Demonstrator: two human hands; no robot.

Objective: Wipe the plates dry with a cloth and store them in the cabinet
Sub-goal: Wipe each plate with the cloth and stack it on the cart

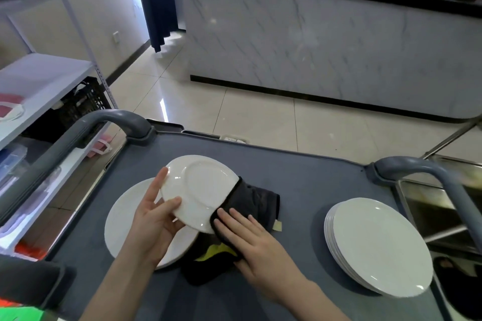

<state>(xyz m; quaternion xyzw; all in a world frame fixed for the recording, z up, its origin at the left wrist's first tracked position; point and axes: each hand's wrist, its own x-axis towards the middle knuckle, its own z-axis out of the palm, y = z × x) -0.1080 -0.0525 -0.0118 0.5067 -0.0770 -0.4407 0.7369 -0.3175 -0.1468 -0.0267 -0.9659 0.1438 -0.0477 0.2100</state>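
Grey cart top (300, 172), raised rim, grey handles at both ends; carries all the dishware.

Item 1: right hand (250, 240), palm down, fingers extended flat, not curled, pressing a dark cloth (257, 200) against the near right edge of the held plate (200, 190). Cloth wraps that edge; its remainder lies bunched on the cart beneath, a yellow patch showing.

Item 2: left hand (156, 216), fingers closed on the held plate's left rim, thumb across its upper face. Plate white, underside up, tilted, raised above the cart.

Item 3: large white plate (125, 221), flat on the cart, directly below the held plate, partly covered by it.

Item 4: stack of white plates (378, 245), right end of the cart, well apart from the hands.

Item 5: white shelving (39, 81), left, beyond the cart.
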